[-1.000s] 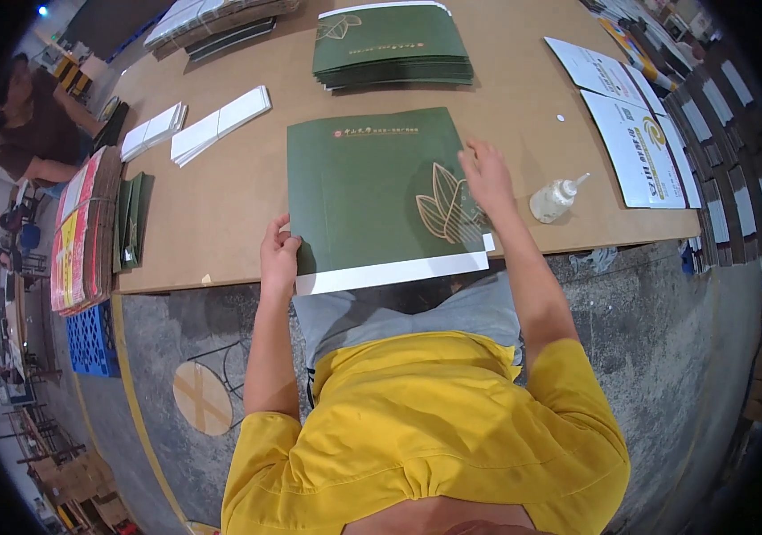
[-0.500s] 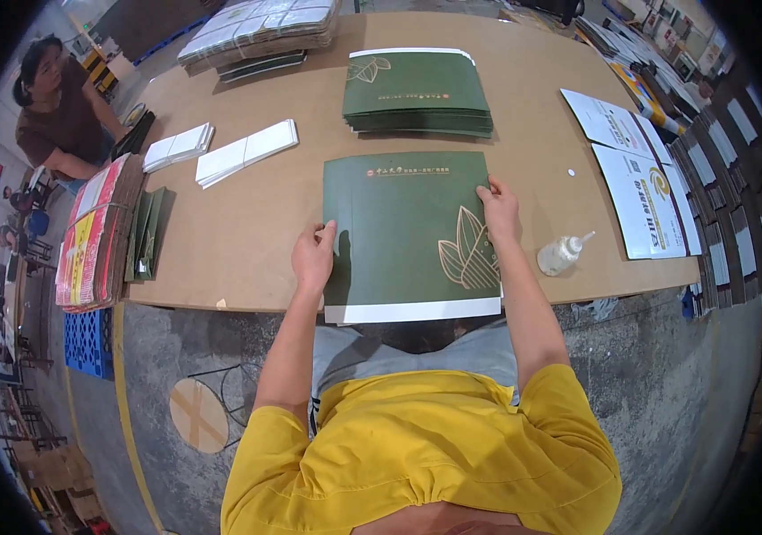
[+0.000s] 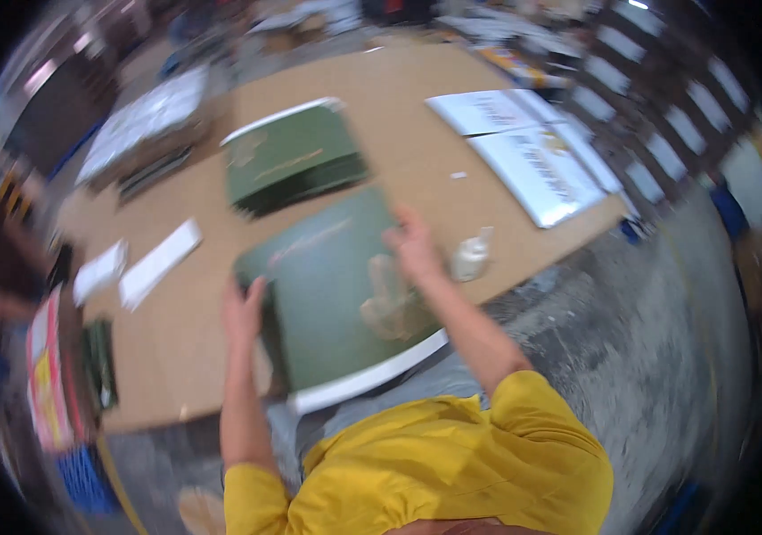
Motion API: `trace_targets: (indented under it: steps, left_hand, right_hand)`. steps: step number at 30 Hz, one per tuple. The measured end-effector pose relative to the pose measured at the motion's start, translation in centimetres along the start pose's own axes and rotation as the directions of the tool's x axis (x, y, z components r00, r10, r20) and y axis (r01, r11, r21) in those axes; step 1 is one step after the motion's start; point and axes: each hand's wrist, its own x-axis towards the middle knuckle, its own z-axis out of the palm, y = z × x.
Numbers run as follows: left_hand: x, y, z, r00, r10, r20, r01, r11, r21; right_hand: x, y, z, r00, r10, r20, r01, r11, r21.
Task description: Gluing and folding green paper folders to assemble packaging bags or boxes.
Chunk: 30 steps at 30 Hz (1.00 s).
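Holding the green folder (image 3: 336,290) with both hands at the near side of the table (image 3: 310,94); its near end reaches past the table edge, above my lap. My left hand (image 3: 243,312) has thumb and fingers narrowed at the folder's left edge, detail smeared by blur. My right hand (image 3: 414,248) grips the right edge toward its far corner, fingers drawn in.

Change from half a second ago: my view has turned, so table and folder, nearly square before, now lie aslant, right side farther off. Blur is new. Both hands remain at the folder's two side edges. The pile of green folders (image 3: 296,156) remains beyond mine, nearer the far side.

Containers: one pale squeeze bottle (image 3: 470,257), upright, right of my right hand, well apart from the folder; contents not readable through the blur.

Orientation: gold lettering runs along the folder's far end, leaf print sits toward the right, white strip lines the near edge. The far end leans left. Sides look about equal; cannot tell the long axis.

Also noted: white paper strips (image 3: 160,263) at left, a wrapped bundle (image 3: 49,370) at far left, printed white sheets (image 3: 537,169) at right.
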Motion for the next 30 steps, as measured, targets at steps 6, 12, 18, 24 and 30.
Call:
trace_targets:
  steps: [6, 12, 18, 24, 30]
  left_hand:
    - [1.6, -0.4, -0.2, 0.928, 0.369, 0.044, -0.371, 0.911, 0.181]
    - [6.3, -0.4, 2.8, 0.825, 0.506, 0.252, -0.467, 0.862, -0.199]
    - [-2.0, 16.4, -7.4, 0.685, 0.286, 0.67, -0.567, 0.787, 0.244]
    - [4.0, 6.9, -0.2, 0.841, 0.444, 0.31, -0.264, 0.835, -0.482]
    - [6.3, 6.0, 3.8, 0.832, 0.46, 0.311, -0.329, 0.859, -0.392]
  right_hand:
    - [-5.4, 0.2, 1.7, 0.989, -0.125, -0.078, 0.145, 0.912, 0.384]
    - [-9.3, -3.1, -1.2, 0.959, -0.225, -0.17, 0.249, 0.959, 0.133]
    - [-9.2, -4.5, -4.3, 0.924, -0.312, -0.22, 0.305, 0.95, -0.065]
    - [-9.3, -7.0, -6.3, 0.921, -0.335, -0.197, 0.281, 0.924, -0.258]
    - [-9.5, -7.4, -8.6, 0.936, -0.294, -0.191, 0.142, 0.815, -0.561]
